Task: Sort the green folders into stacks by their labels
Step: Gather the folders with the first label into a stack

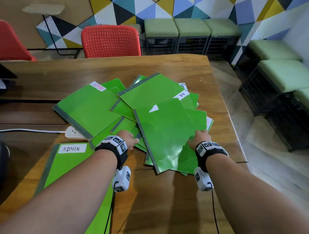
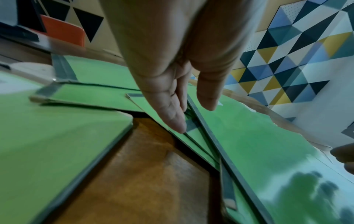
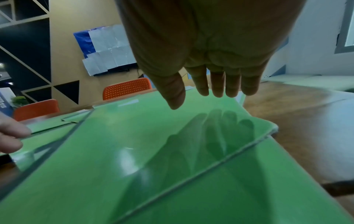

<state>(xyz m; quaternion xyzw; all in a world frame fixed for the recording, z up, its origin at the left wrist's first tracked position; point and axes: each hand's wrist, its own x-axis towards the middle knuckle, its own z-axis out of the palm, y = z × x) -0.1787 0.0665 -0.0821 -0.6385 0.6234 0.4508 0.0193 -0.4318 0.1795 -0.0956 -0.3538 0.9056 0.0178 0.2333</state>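
A wooden table by red chairs and a patterned wall carries the heap of green folders near its right edge, both hands, left hand and right hand, reaching in with straight, relaxed fingers, bare wood nearer.

The folder pile is viewed from above and behind by the head camera. Each wrist view is taken close along the fingers. The top folder is shared by all.
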